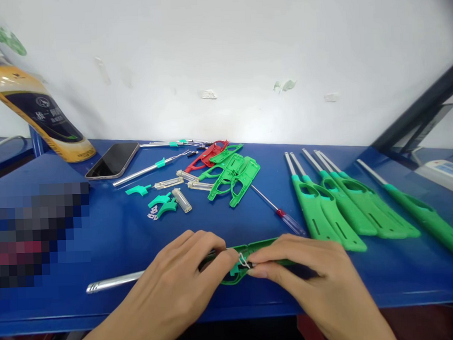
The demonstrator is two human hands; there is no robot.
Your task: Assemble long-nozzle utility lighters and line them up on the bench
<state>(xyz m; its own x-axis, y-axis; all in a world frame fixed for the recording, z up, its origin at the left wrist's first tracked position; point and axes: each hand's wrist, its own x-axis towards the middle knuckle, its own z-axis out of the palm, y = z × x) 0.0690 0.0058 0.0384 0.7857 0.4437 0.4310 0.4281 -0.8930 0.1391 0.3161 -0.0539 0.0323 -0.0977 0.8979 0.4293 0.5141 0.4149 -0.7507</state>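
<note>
An open green lighter casing lies near the table's front edge, partly covered by my hands. My left hand is closed around its left part, with thumb and fingers pressed on it. A silver metal tube sticks out to the left from beneath that hand. Between thumb and forefinger, my right hand pinches a small black part over the casing. White wire loops beside the fingertips. Inside the casing a teal trigger shows in part.
Behind my hands lie green casing halves, a red casing, clear fuel tanks, teal triggers and metal tubes. A screwdriver and several assembled lighters are rightward; a phone and bottle stand left.
</note>
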